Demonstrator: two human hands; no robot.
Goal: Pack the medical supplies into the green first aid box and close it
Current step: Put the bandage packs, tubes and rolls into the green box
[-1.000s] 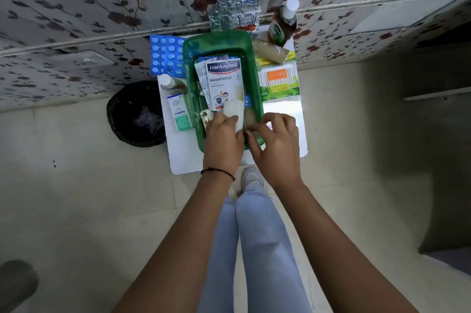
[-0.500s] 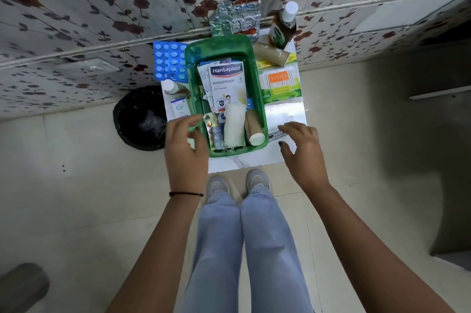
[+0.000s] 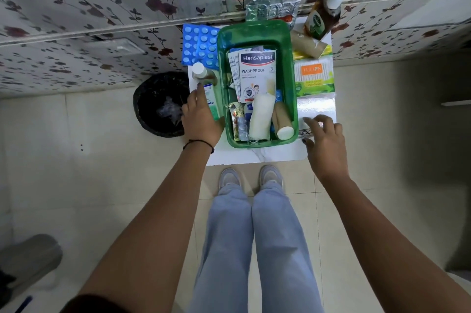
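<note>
The green first aid box (image 3: 290, 63) stands uncovered in the middle of a small white table (image 3: 254, 157). It holds a Hansaplast plaster pack (image 3: 256, 70), a white gauze roll (image 3: 261, 116), a brown bandage roll (image 3: 281, 119) and small sachets. My left hand (image 3: 200, 119) lies over a small white and green carton (image 3: 212, 103) left of the box, fingers reaching toward a clear capped bottle (image 3: 200, 71). My right hand (image 3: 325, 139) hovers open over a flat labelled strip (image 3: 304, 132) at the box's right corner.
Blue pill blister sheets (image 3: 198, 45) lie back left. A silver blister pack (image 3: 275, 4), a brown antiseptic bottle (image 3: 323, 17), another brown roll (image 3: 305, 45) and a cotton bud pack (image 3: 313, 74) sit behind and right. A black bin (image 3: 159, 106) stands left of the table.
Both hands have left the inside of the box. The left one moved out to the left over the carton, the right one out to the right front corner.
</note>
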